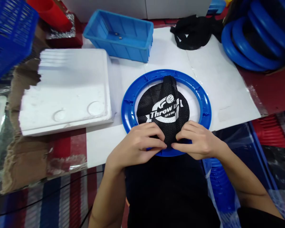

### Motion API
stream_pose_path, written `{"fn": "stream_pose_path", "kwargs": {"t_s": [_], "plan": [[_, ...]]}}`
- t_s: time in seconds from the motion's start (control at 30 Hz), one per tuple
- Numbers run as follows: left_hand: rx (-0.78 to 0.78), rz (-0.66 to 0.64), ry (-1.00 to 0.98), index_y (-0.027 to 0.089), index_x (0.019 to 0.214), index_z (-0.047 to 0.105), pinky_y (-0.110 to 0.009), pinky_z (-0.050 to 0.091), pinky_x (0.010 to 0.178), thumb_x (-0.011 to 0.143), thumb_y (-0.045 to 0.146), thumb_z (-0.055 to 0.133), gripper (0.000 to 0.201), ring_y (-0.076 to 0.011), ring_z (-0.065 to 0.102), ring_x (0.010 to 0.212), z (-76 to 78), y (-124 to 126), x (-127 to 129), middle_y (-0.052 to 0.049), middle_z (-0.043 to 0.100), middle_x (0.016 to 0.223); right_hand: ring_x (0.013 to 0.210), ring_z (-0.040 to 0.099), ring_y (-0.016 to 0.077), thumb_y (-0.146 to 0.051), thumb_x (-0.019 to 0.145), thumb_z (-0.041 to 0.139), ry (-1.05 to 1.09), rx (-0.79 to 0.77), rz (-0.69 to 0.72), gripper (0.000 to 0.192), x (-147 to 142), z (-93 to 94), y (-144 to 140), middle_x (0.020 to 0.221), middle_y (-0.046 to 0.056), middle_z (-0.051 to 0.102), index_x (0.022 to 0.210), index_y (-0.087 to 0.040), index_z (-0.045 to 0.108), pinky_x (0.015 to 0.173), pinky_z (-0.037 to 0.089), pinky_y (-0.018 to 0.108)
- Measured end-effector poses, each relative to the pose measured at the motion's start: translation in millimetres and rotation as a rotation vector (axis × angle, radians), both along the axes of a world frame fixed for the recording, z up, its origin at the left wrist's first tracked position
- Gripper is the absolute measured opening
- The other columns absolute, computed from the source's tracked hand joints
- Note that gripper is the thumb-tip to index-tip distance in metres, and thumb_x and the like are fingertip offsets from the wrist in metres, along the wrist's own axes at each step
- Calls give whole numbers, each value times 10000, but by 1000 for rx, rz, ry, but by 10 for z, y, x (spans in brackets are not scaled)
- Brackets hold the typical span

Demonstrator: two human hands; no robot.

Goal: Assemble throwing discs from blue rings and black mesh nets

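Observation:
A blue plastic ring (205,107) lies on the white work surface in front of me, its inner side with small posts facing up. Inside it rests a black mesh disc (147,106) with white "Throw" lettering, its right part folded over. My left hand (143,141) pinches the near edge of the mesh at the ring's near rim. Close beside it, my right hand (196,139) pinches the same edge with thumb and fingers. The fingertips of both hands nearly meet there, and they partly hide the mesh edge and the ring beneath.
A white foam block (73,85) sits to the left. Behind it stands a blue bin (130,47) with a few small metal pieces. More black mesh (192,33) lies at the back, near stacked blue rings (244,47) at right. A blue basket (11,34) is far left.

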State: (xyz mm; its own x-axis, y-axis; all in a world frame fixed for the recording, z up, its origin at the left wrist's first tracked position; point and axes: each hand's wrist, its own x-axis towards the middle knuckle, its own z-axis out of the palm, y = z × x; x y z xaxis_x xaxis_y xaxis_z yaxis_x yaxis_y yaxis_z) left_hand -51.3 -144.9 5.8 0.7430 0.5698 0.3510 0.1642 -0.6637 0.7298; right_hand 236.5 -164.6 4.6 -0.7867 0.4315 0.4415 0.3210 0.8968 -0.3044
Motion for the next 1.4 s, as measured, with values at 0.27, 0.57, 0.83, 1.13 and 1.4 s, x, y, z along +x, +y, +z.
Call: {"fn": "stream_pose_path", "kwargs": {"t_s": [0.27,0.57,0.83,1.13,1.4], "plan": [[20,28,74,244,979,815,-395,499,865,1003,114,697,177,-212,651,961,42,-23,5,-44,726,980,868,536,201,-72,988,646,4,-49,-12,278,7,5,-2,1058,71,736,1178,-234,769,758,410,384],[74,53,-15,236,982,801,-397,505,833,956,69,720,188,-211,621,916,-19,-64,39,-29,731,931,882,581,207,-86,947,694,59,-10,-37,224,2,1,-16,1032,77,742,1121,-211,761,764,468,390],[156,-53,203,205,1011,792,-401,481,845,1001,72,633,207,-229,599,951,169,-33,42,-52,725,968,893,631,205,-108,968,726,16,333,0,100,-20,-33,-76,994,82,756,1013,-171,788,801,529,390],[187,-79,140,213,1053,799,-390,487,835,1037,130,623,195,-218,614,931,57,21,21,-62,717,957,980,660,231,-173,1057,656,-279,454,122,148,56,248,-104,1113,138,755,1096,-112,785,890,519,431],[109,-121,50,227,944,789,-402,536,891,982,155,709,114,-218,653,935,76,63,12,-48,725,945,940,659,243,-174,1067,627,-340,524,140,174,-17,318,-167,1032,115,755,1060,-125,793,892,527,429]]}}
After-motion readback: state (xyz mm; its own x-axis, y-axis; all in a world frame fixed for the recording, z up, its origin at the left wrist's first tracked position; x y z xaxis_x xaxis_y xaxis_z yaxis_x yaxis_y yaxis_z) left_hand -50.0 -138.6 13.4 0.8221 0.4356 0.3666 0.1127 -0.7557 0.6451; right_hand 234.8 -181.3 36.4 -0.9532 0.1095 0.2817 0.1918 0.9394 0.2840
